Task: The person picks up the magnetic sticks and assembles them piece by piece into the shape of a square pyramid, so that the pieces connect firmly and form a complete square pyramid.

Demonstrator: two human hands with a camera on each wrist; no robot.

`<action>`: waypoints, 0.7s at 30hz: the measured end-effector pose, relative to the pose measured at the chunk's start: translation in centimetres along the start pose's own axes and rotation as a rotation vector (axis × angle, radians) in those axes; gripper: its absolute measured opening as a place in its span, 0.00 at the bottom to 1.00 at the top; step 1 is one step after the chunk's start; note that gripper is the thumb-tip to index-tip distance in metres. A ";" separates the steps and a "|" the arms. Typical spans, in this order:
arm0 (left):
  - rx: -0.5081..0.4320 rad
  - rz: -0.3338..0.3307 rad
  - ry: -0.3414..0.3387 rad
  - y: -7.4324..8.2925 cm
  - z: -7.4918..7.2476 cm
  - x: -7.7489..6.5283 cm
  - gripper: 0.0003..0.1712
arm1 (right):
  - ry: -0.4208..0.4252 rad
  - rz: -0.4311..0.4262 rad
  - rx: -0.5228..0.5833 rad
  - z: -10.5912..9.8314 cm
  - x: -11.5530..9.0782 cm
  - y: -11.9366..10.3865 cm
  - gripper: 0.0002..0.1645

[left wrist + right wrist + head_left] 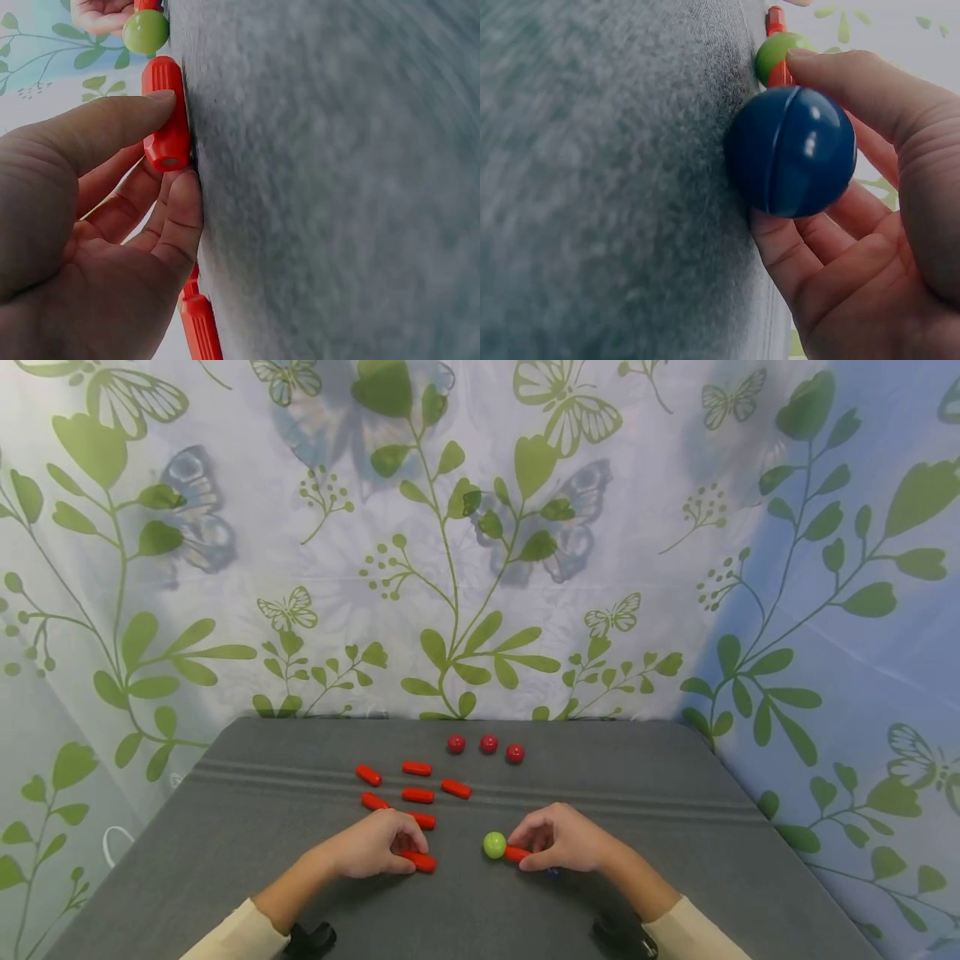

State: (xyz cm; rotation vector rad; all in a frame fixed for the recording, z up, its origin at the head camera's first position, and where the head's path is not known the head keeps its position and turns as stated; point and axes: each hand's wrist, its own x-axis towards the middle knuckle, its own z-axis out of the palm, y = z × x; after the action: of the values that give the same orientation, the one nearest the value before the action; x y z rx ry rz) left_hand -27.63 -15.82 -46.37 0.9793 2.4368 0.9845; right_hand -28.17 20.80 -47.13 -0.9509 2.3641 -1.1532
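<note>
My left hand (pixel 377 845) pinches a red ridged rod (pixel 422 862) low over the grey table, left of centre. In the left wrist view my thumb lies on that rod, and a small grey dot shows on its near end. To the right, my right hand (pixel 566 838) pinches another red rod (pixel 516 853). A green ball (pixel 494 845) sits at this rod's left end. A blue ball (pixel 791 154) with a seam line is at its other end, nearest the right wrist camera, hiding much of the rod there. The green ball faces the left hand's rod across a gap.
Several loose red rods (pixel 417 795) lie beyond my left hand, the closest partly behind it. Three red balls (pixel 489 743) stand in a row near the back of the grey table (pixel 637 777). A leaf-and-butterfly curtain (pixel 480 568) hangs behind the table's back edge.
</note>
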 end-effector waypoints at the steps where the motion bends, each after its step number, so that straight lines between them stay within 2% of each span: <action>1: 0.002 0.003 0.002 0.0 0.1 0.1 0.09 | 0.003 0.003 0.007 0.0 -0.2 0.0 0.14; 6: 0.002 0.021 0.029 0.5 0.7 0.8 0.08 | 0.013 0.035 0.060 -0.1 -1.0 -0.1 0.14; 14: -0.015 0.004 0.088 1.3 1.6 1.9 0.08 | 0.042 0.072 0.107 0.0 -1.7 -0.4 0.13; 21: -0.020 0.000 0.125 2.1 2.3 3.1 0.09 | 0.072 0.111 0.143 0.7 -1.9 -0.7 0.19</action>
State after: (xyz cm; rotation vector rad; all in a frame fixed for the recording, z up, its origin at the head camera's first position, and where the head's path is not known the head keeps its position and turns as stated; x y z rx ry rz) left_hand -27.60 -11.47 -46.61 0.9375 2.5222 1.0981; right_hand -26.19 21.43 -47.00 -0.7330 2.3213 -1.3121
